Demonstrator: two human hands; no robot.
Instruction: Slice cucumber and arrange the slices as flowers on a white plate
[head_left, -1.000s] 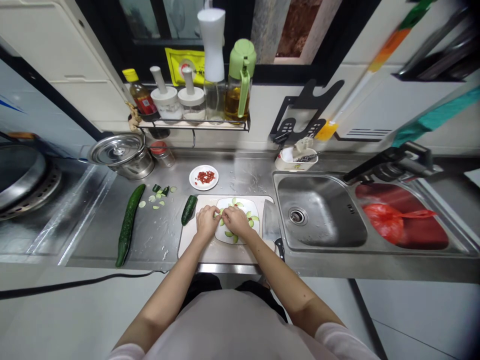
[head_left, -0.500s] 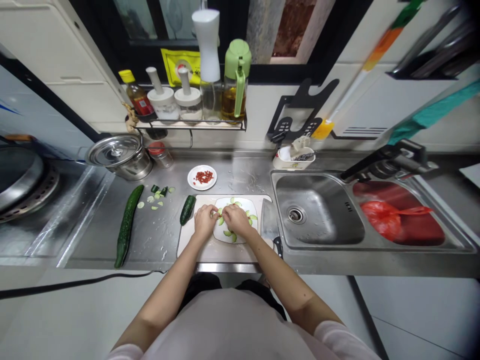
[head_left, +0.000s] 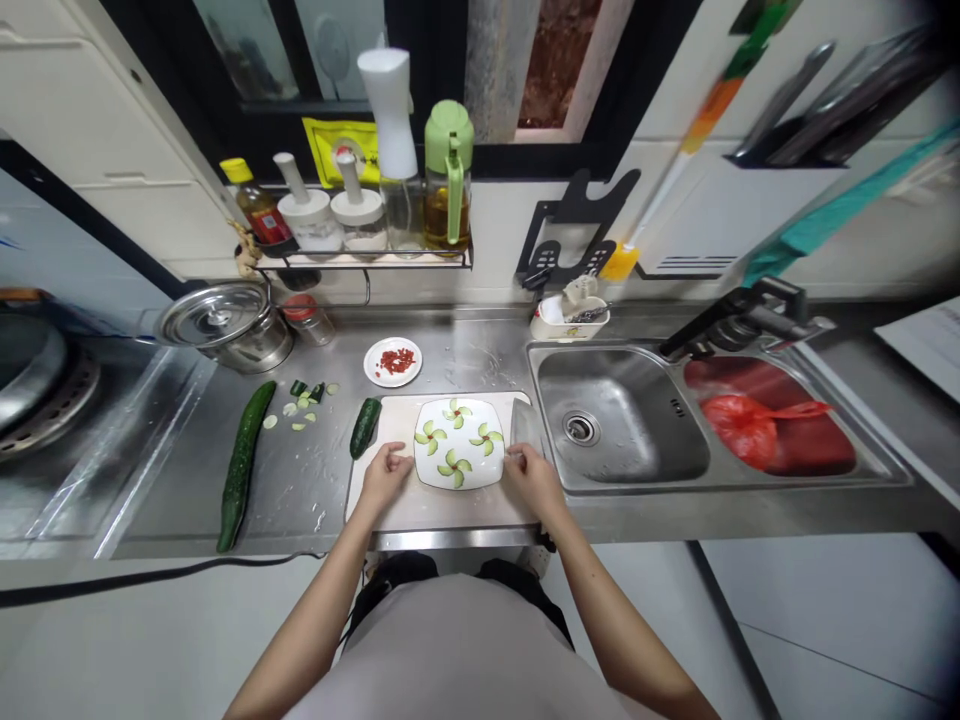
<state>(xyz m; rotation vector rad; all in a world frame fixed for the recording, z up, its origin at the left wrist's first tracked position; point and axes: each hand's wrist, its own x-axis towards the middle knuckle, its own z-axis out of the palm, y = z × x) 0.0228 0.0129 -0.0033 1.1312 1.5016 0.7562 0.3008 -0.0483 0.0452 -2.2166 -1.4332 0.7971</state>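
Observation:
A white square plate [head_left: 459,428] lies on the pale cutting board [head_left: 431,512]. Several green pinwheels of cucumber slices with red centres, one of them the lower pinwheel [head_left: 454,468], sit on it. My left hand [head_left: 387,475] is beside the plate's left edge, fingers apart and holding nothing. At the right edge is my right hand [head_left: 531,480], its fingertips at the rim; whether they grip it is unclear. A cut cucumber piece [head_left: 365,428] rests at the board's upper left corner. The knife blade [head_left: 526,424] lies right of the plate, its handle mostly hidden by my right hand and wrist.
A small plate of red bits [head_left: 393,362] stands behind the board. Left are a whole cucumber [head_left: 246,465], cucumber scraps [head_left: 298,408] and a steel pot [head_left: 247,335]. The sink [head_left: 622,420] is at right, with a red bag [head_left: 742,430] in its second basin. A condiment shelf [head_left: 375,260] hangs behind.
Both hands have moved from over the plate out to its two sides, uncovering the pinwheels. The camera view has shifted slightly.

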